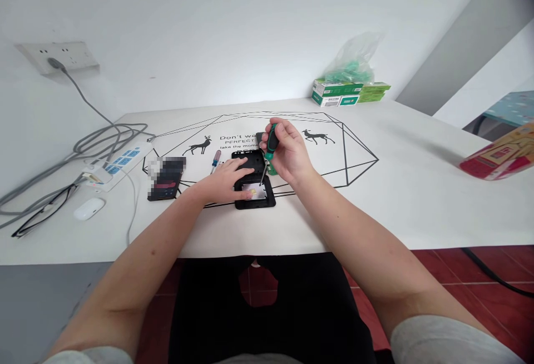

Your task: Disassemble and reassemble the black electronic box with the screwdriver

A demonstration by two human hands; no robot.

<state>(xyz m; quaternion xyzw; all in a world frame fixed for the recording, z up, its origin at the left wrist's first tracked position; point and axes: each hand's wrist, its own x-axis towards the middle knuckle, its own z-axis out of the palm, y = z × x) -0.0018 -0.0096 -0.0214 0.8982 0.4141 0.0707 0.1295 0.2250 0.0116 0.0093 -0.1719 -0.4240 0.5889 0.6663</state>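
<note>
Grey sleeves (442, 339) are nearest; beyond, the spread left hand (225, 181) touches the left of a black case (255, 205), while the right hand (290, 152) grips a green-black screwdriver (272, 140) over its right (far lettering (237, 137): "PERFECT").

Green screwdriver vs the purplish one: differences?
- Green screwdriver is held in the right hand; purplish screwdriver lies on the desk.
- Green screwdriver tilts steeply, tip down at the black case; purplish screwdriver lies flat.
- Green screwdriver has a bulkier green-and-black handle; purplish screwdriver's handle looks slimmer.

Shared: both have a straight shaft, and both handles point away from the person.
</note>
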